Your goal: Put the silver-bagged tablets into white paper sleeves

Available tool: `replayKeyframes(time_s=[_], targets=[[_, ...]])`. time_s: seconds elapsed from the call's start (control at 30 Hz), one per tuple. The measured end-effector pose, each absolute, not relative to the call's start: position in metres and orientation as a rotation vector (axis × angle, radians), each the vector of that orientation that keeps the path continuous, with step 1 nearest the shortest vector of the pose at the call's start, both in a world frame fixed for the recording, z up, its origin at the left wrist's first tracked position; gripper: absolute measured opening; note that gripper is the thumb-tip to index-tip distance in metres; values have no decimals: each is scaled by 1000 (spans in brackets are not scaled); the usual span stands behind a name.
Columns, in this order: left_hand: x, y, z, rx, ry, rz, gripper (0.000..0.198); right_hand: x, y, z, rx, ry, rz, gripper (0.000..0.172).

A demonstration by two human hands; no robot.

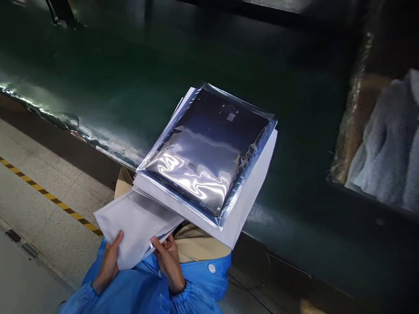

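Note:
My left hand (109, 261) grips the left edge of a white envelope-like packet (134, 218), its thumb on top. The lower right edge of the same packet is pinched in my right hand (168, 259), where a thin silvery edge shows. The packet's far end lies under a stack of white sheets or sleeves (253, 187) at the green table's edge. On top of the stack rests a dark flat panel (209, 144) sealed in a shiny transparent and silver bag. Fingers beneath the packet are partly hidden.
The dark green table (108, 91) has a worn, chipped front edge. At the right, a brown box (355, 126) wrapped in plastic holds pale foam-like wrapping (379, 152). A black stand (63, 15) is at the top left. Yellow-black tape (49, 196) crosses the floor.

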State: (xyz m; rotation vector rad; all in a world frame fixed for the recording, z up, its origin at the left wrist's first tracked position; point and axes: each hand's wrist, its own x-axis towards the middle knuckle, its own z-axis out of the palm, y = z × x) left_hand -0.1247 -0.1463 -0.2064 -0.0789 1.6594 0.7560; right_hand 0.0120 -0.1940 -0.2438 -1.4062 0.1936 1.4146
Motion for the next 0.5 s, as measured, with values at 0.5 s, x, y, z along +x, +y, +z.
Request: replayKeyframes(time_s=[0.5], targets=[[-219, -119, -194, -15, 1619, 405, 49, 66, -161, -241, -1292, -323, 1853, 41]])
